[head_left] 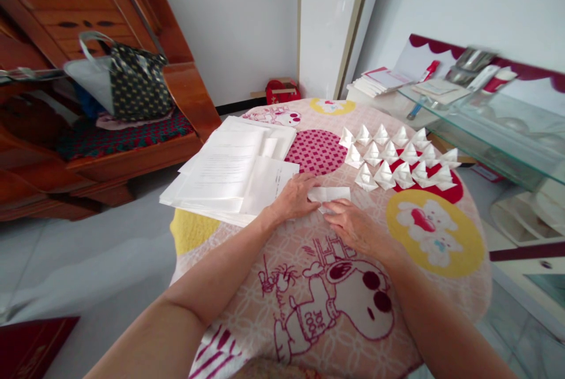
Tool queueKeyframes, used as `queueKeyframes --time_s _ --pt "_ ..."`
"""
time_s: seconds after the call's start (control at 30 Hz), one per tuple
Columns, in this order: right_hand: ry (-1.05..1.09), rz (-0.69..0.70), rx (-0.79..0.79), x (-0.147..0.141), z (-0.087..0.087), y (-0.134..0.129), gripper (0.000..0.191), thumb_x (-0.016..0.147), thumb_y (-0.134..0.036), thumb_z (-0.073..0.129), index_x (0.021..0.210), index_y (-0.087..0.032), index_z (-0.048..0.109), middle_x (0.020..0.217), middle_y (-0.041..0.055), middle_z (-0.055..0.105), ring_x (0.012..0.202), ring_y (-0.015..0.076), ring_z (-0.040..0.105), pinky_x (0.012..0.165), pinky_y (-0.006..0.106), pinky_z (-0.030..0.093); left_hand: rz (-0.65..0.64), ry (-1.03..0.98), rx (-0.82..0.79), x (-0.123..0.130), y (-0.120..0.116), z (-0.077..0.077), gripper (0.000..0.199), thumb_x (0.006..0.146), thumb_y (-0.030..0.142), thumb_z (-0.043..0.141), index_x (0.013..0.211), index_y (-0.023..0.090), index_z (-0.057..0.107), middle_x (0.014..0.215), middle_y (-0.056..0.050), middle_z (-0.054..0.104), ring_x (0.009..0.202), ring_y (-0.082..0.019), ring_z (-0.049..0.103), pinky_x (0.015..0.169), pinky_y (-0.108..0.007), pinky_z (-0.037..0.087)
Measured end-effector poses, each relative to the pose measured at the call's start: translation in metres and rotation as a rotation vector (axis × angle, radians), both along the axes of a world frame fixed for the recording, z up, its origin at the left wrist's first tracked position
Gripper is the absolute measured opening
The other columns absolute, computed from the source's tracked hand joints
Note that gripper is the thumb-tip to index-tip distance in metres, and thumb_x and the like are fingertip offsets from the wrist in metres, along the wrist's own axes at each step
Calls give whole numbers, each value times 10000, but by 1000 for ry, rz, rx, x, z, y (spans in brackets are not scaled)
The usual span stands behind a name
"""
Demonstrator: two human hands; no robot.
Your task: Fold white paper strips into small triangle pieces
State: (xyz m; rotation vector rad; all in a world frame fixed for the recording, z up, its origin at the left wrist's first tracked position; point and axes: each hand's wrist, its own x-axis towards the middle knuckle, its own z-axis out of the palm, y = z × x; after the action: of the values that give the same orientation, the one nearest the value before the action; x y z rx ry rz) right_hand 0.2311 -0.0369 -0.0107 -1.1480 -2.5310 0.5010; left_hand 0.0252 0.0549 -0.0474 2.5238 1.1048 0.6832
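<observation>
A small folded piece of white paper (332,193) lies on the cloth-covered table between my hands. My left hand (296,198) is closed at its left end, fingers bent down onto it. Along the lower edge of the paper, the fingers of my right hand (353,225) are pressed together on it; the fingertips partly cover that edge. To the left is a pile of white paper sheets (225,161), some printed, close to my left hand. Several folded paper boats (385,175) stand upright in rows on the right, beyond my right hand.
The round table wears a pink patterned cloth (238,285) with cartoon figures. At the right stands a glass shelf (494,126) holding metal bowls (474,59), beside a stack of papers (375,80). A wooden bench (185,96) with a dotted bag (136,82) is on the left.
</observation>
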Motion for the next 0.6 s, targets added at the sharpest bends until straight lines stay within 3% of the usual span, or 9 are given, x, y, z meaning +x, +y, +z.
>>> queueKeyframes --time_s 0.13,0.3,0.4,0.5,0.6 --pt "-15 -11 -4 0 0 0 261 944 -67 513 845 -233 687 1218 108 694 1207 283 613 1058 489 530 -14 10 -53 -1 7 -1 451 728 258 802 1157 177 688 1270 -120 693 1250 -310 617 1119 -495 462" --pt "-7 -8 -17 1 2 -1 285 935 -49 515 850 -261 685 1181 64 714 1199 254 625 1062 445 527 -53 -39 -117 -8 21 -5 411 701 117 709 1109 168 718 1213 -101 724 1197 -282 650 1087 -445 498" --pt "-28 -25 -12 1 2 -1 257 931 -58 523 851 -231 697 1212 89 711 1209 268 629 1068 461 529 -63 -80 -133 -12 26 -9 445 681 30 617 1092 157 731 1185 -91 738 1151 -254 671 1049 -414 525" --pt "-37 -38 -18 1 2 -1 243 935 -72 526 883 -213 717 1246 102 707 1225 282 625 1079 494 522 -26 -143 -83 -12 23 -10 494 659 -43 522 1054 148 748 1144 -92 746 1107 -229 683 1013 -395 546" --pt "-35 -35 -24 -1 3 0 270 931 -57 515 877 -212 730 1223 105 717 1204 279 631 1077 498 521 19 -237 11 -7 14 -2 411 705 -42 531 979 161 761 1109 -88 747 1065 -219 680 1001 -394 546"
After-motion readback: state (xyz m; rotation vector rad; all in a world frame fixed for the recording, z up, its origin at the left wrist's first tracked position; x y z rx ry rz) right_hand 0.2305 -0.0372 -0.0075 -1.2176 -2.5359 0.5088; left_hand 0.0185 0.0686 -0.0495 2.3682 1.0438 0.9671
